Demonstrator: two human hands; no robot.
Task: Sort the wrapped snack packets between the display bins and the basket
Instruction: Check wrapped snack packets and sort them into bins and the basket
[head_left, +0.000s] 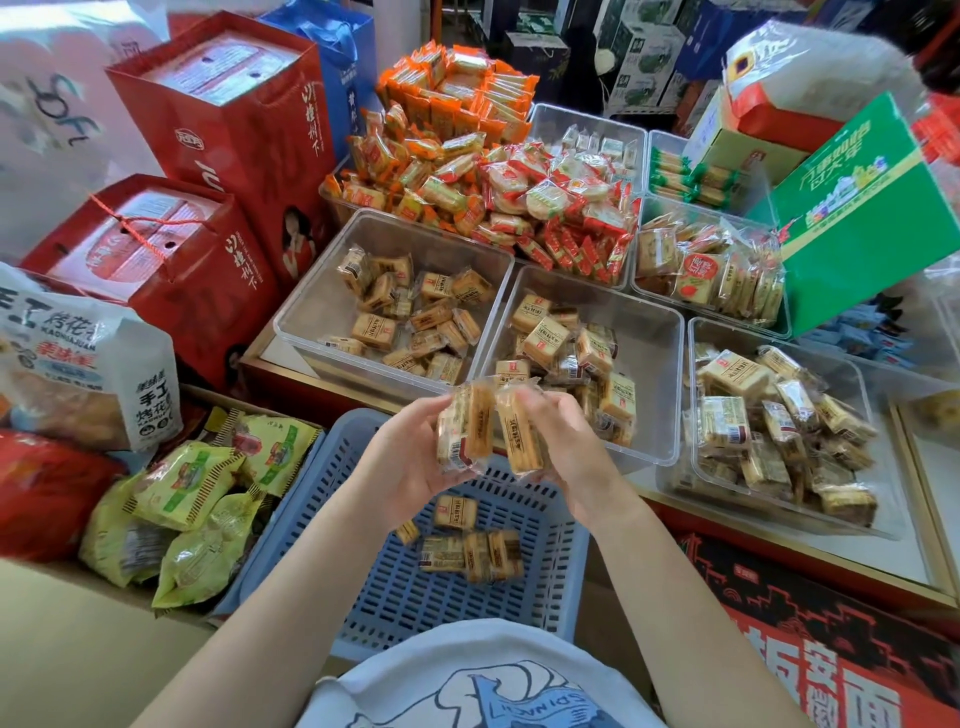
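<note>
My left hand (410, 462) grips a few tan wrapped snack packets (462, 431) upright above the blue slotted basket (556, 587). My right hand (561, 447) holds another tan packet (519, 441) pressed against them. Several more tan packets (467, 551) lie on the basket floor. Three clear display bins stand just beyond the basket: the left bin (322, 301), the middle bin (654, 353) and the right bin (878, 519), each holding several similar tan packets.
Orange packets (447, 104) and red-white packets (561, 208) pile high in the rear bins. Red gift boxes (223, 130) stand at the left, a green carton (862, 218) at the right. A cardboard box of yellow-green bags (197, 499) sits beside the basket.
</note>
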